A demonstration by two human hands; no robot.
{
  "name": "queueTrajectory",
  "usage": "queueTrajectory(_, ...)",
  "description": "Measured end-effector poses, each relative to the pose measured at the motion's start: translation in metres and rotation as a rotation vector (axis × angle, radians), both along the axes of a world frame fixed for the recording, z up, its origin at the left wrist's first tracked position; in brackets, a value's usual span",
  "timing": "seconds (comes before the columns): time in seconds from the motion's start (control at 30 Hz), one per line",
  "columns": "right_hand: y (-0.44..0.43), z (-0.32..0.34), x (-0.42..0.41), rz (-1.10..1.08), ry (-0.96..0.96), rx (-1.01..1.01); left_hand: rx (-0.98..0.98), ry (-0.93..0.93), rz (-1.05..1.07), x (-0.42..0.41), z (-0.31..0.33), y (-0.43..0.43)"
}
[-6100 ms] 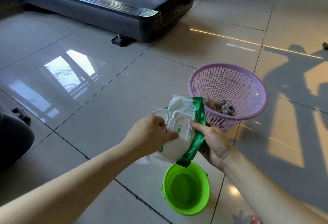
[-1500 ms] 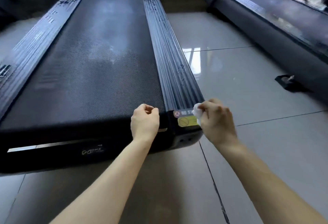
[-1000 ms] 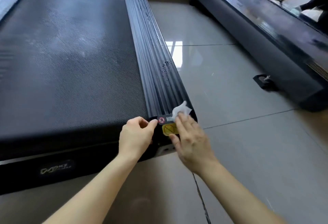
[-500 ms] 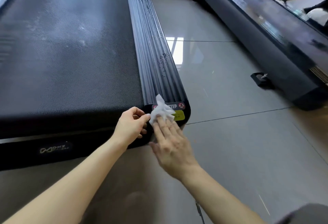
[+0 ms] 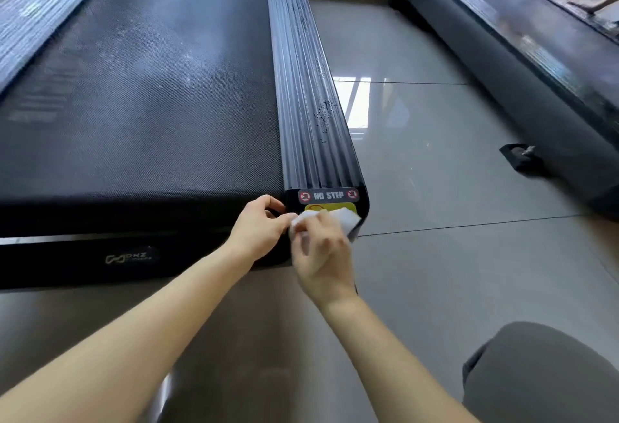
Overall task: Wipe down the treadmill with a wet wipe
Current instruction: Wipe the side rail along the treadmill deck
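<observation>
Head view: the right hand point(image 5: 323, 251) presses the wet wipe point(image 5: 346, 219) on the rear corner of the treadmill point(image 5: 311, 121), over its yellow sticker point(image 5: 330, 207) (blur hides whether the fingers curl round it). The left hand point(image 5: 258, 228), fingers curled, touches the wipe's edge; I cannot tell if it pinches. Wet rubbing there may lift the sticker.
</observation>
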State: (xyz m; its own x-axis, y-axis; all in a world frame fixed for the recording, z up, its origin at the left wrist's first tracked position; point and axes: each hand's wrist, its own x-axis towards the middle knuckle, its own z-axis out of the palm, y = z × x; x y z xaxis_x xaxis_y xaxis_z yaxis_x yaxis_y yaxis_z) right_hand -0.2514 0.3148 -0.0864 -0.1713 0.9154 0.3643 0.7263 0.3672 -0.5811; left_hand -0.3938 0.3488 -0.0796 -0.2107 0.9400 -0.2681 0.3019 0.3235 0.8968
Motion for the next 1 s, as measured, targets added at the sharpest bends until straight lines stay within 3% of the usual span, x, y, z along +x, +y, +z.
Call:
queueTrajectory(0.1, -0.002, 0.000, 0.006, 0.112, -0.008, 0.061, -0.034, -0.087, 0.027, 0.004, 0.004, 0.000)
queueTrajectory(0.27, 0.043, 0.005, 0.059, -0.365, 0.251, -0.071, -0.075, -0.121, 0.048, 0.008, 0.006, 0.002)
queueTrajectory(0.33, 0.055, 0.006, 0.068, -0.522, 0.518, -0.277, -0.082, -0.130, 0.055, 0.008, 0.008, 0.003)
queueTrajectory(0.43, 0.045, -0.005, 0.060, -0.605, 1.105, -0.551, -0.115, -0.156, 0.058, 0.009, 0.010, 0.004)
queueTrajectory(0.5, 0.027, -0.021, 0.043, -0.603, 1.284, -0.639, -0.143, -0.184, 0.057, 0.009, 0.009, 0.005)
queueTrajectory(0.67, -0.010, -0.042, -0.013, -0.447, 1.126, -0.728, -0.168, -0.209, 0.041, 0.004, 0.007, 0.007)
queueTrajectory(0.87, 0.012, -0.015, 0.018, -0.623, 1.327, -0.555, -0.182, -0.214, 0.037, 0.004, 0.007, 0.007)
queueTrajectory(1.0, 0.008, -0.033, 0.003, -0.604, 1.430, -0.637, -0.185, -0.230, 0.029, 0.004, 0.009, 0.006)
